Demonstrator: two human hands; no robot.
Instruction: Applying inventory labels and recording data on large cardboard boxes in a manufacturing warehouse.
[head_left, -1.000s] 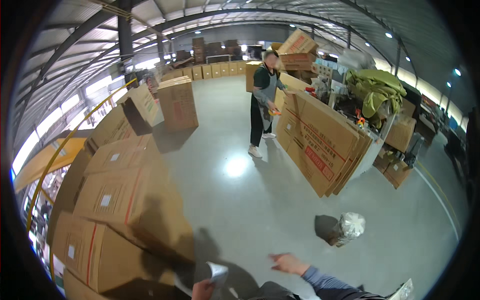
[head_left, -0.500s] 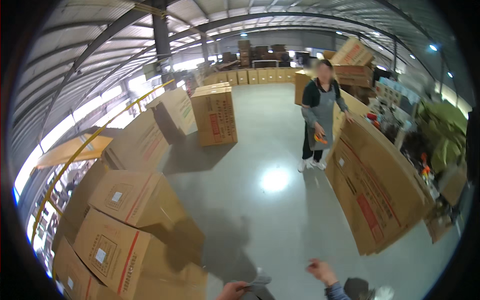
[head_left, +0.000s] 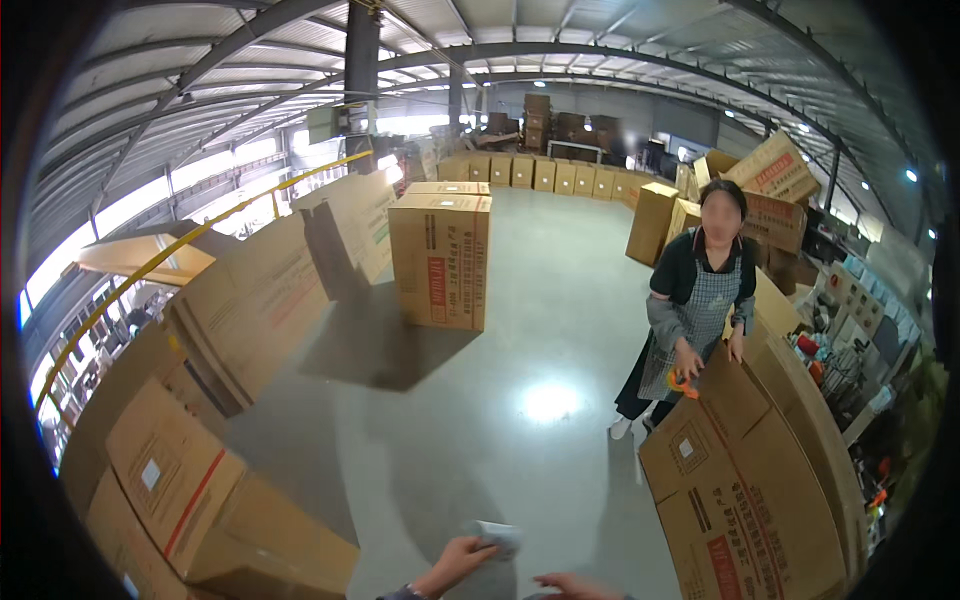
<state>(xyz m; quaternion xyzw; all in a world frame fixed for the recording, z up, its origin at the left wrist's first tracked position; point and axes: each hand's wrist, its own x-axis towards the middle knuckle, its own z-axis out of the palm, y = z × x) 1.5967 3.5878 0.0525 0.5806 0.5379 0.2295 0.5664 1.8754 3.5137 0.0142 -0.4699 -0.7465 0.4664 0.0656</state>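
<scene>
Near the lower edge, my left hand [head_left: 455,566] is closed on a small, flat, pale grey thing [head_left: 497,540], too blurred to name exactly. To its right, partly cut off by the lower edge, my right hand [head_left: 575,585] reaches leftward with stretched fingers and nothing visible in it. The two hands are apart, held above the grey floor. The closest large things are a brown carton [head_left: 250,530] at the lower left and a tall flattened carton [head_left: 720,480] standing at the right.
A person in a checked apron [head_left: 715,290] stands by the right-hand cartons, holding an orange hand tool [head_left: 683,385]. An upright carton [head_left: 440,260] stands ahead on the floor [head_left: 540,290]. Flat cardboard [head_left: 265,300] leans along a yellow railing [head_left: 190,238] at left. Cartons line the back.
My view has moved forward, and the person and right-hand cartons look closer. My left hand has raised the pale thing; my right hand has dropped lower and leftward. The person's tool hand now meets the cardboard.
</scene>
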